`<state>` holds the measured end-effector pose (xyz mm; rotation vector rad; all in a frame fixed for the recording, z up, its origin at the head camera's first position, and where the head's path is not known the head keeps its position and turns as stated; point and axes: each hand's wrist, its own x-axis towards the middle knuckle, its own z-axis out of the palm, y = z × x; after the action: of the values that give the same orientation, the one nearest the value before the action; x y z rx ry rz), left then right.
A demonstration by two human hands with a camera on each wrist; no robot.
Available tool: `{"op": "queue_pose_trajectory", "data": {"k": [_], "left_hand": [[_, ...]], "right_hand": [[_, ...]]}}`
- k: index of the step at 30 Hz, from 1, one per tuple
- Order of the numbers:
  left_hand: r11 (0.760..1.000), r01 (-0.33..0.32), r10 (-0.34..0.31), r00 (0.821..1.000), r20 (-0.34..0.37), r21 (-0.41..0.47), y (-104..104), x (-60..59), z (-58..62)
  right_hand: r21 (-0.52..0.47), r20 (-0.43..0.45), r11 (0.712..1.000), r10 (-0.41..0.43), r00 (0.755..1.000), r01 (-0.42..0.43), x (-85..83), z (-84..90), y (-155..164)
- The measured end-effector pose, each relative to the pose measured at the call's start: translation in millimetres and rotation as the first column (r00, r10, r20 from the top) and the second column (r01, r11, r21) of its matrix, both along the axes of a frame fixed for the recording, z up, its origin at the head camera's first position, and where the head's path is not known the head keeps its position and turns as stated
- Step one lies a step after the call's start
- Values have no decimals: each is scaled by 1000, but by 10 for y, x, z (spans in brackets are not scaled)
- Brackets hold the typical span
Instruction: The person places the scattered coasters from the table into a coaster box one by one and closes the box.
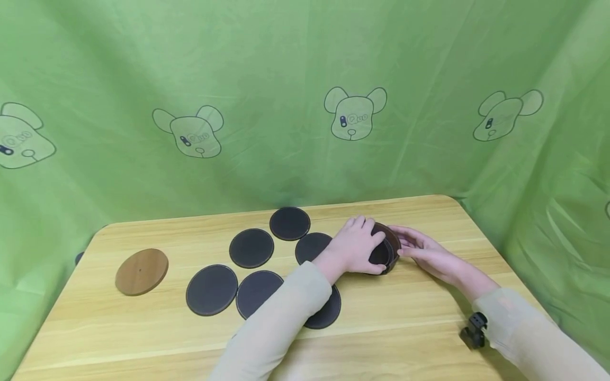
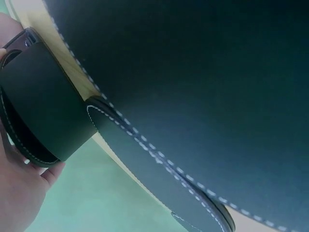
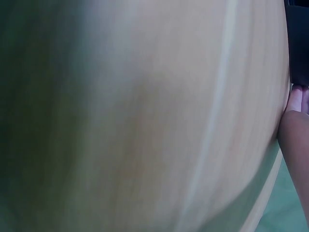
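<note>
A dark, round-walled coaster holder with a brown inner face sits toward the right of the wooden table. My left hand reaches across it from the left and grips it, thumb at the near side and fingers over the far side. On its right end, my right hand holds the wall, with the thumb in front and fingers behind. The left wrist view shows pale stitching along the edge of the holder. Only a sliver of the holder shows in the right wrist view, fingertips below it.
Several black round coasters lie flat left of the holder, among them one at the back and one at front left. My left forearm covers parts of two. A brown wooden disc lies far left. A green curtain surrounds the table.
</note>
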<state>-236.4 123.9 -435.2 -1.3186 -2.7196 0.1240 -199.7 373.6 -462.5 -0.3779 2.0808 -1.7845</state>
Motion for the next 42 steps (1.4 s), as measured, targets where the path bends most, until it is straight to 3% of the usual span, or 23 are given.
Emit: {"op": "queue_pose_trajectory", "data": {"k": [22, 30, 42], "left_hand": [[999, 6, -6, 1000, -8, -35, -4, 32, 22], [999, 7, -7, 1000, 7, -52, -102, 62, 35], [999, 34, -35, 999, -24, -32, -372, 110, 108]], "right_hand": [[12, 12, 1000, -18, 1000, 18, -6, 4, 11], [16, 9, 1000, -12, 1000, 12, -17, -29, 20], [15, 10, 1000, -10, 1000, 9, -10, -25, 18]]}}
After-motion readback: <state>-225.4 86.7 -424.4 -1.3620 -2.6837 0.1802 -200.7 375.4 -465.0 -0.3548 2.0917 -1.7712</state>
